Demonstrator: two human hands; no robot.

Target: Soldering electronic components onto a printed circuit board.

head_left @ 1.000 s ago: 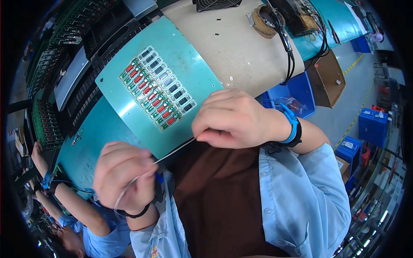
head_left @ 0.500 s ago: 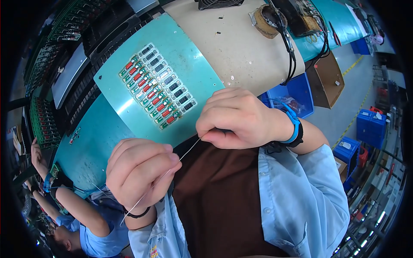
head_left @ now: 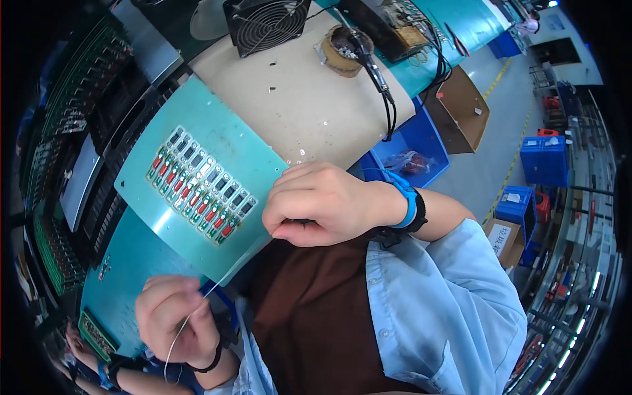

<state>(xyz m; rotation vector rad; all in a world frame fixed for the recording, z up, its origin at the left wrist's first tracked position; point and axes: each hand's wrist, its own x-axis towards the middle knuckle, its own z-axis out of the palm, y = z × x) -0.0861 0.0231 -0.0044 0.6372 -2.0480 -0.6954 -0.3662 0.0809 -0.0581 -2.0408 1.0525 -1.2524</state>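
A thin, silvery strand of solder wire (head_left: 224,279) runs between my hands, slanting from lower left to upper right. My left hand (head_left: 176,316) pinches it between thumb and fingertips, and its loose end curls down past the wrist. At the other end my right hand (head_left: 320,205) is closed on the wire, with the fingers folded over; the exact grip is hidden. Beyond my hands, a panel of small circuit boards (head_left: 195,185) with red and black parts lies on a green sheet (head_left: 253,128).
A soldering iron (head_left: 370,66) rests over a round tan holder (head_left: 339,56). A black fan (head_left: 268,26) stands on the beige mat (head_left: 263,105). Right of the bench are a blue bin (head_left: 421,148) and a cardboard box (head_left: 461,112). Another person's hand (head_left: 80,345) shows at lower left.
My hands have drawn farther apart, so a longer stretch of wire spans between them. My left hand has moved down and left. The whole view has shifted, bringing the fan further in.
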